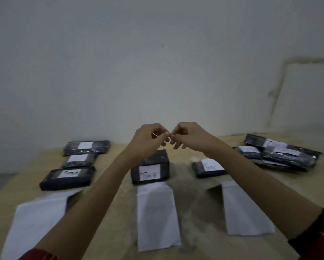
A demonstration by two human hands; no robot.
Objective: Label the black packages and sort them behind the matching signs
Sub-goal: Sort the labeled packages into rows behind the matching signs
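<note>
Head view: my hands meet above the table. The left hand pinches a pale sliver, too small to identify, and the right hand, fingers curled, nips the same spot. Labelled black packages lie at 11, 12 and 1 o'clock behind white signs, with a pile at 2 o'clock.

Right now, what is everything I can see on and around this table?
table: one, tan, fills the lower view
paper signs: three, white, folded, near edge: left, middle, right
left packages: three, black, white-labelled, in a row behind the left sign
middle package: one visible, black, behind the middle sign
right package: one, black, behind the right sign
package pile: several, black, overlapping, far right
wall: grey-white, behind
small pale piece: one, pinched between both hands, too small to identify
left hand, right hand: raised, fingertips meeting
</note>
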